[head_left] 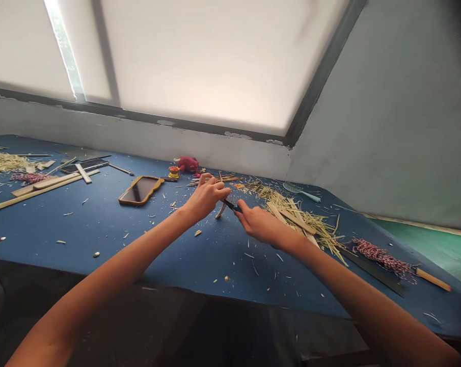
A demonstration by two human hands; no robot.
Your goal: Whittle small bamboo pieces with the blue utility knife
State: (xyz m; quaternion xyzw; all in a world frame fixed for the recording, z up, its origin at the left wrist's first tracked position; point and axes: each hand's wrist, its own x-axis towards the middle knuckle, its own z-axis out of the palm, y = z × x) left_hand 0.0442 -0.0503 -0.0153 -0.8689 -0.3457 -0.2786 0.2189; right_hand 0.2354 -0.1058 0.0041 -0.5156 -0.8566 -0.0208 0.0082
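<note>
Over the middle of the blue table, my left hand [206, 197] is closed around a thin pale wooden strip [220, 210], whose lower end sticks out below the fingers. My right hand [260, 223] grips a knife [230, 205] with a teal handle and a dark blade. The blade points left and meets the strip just under my left fingers; the exact contact is hidden. A small wood chip [197, 233] lies on the table below my left hand.
A pile of shavings [318, 227] with flat strips lies right of my hands. Beyond it are a teal hairbrush [302, 192] and red-white cord [383, 257]. A phone [140, 191], a red plush toy [187, 163] and long wooden strips [47, 189] lie to the left.
</note>
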